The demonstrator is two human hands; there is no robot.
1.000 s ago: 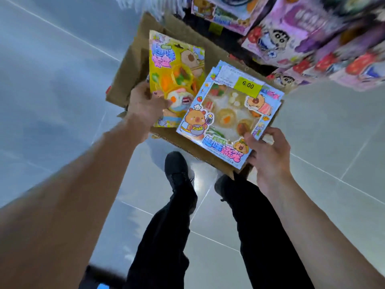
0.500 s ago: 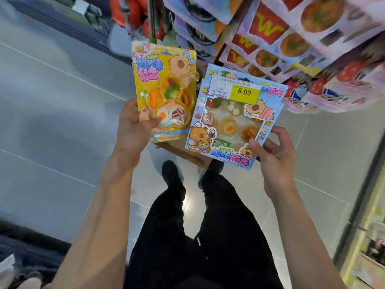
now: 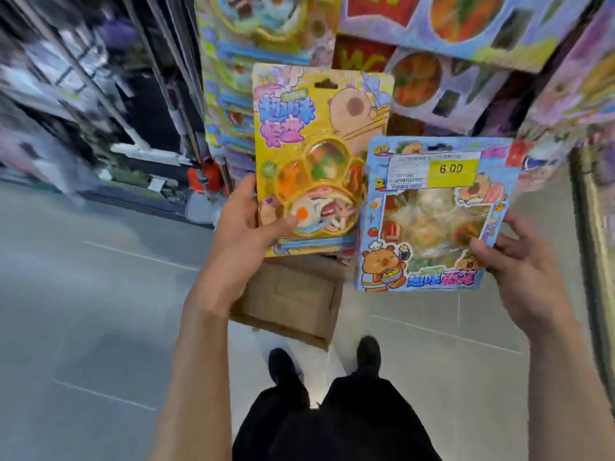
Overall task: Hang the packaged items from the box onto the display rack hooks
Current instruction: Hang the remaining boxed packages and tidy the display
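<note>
Yellow pack (image 3: 316,154) up high in left hand (image 3: 246,234), thumb across the clear bubble, fingers curled round the back. Blue pack (image 3: 432,211) beside it and a bit lower, pinched at the bottom corner by right hand (image 3: 519,261), with a 6.00 price sticker (image 3: 452,169) near the top. Edges of the 2 packs nearly touching. Cardboard box (image 3: 293,301) down on the floor (image 3: 100,294), just past the shoes. Display rack (image 3: 416,44) right ahead, full of bright packs; hooks too blurry to pick out.

Best way from here, most likely: do 1 pack at a time. Find a free hook first. Keep the yellow pack straight up, line the little hole at the top with the hook tip, then slide it on. Keep a firm hold on the blue pack meanwhile, since a corner pinch could slip.
</note>
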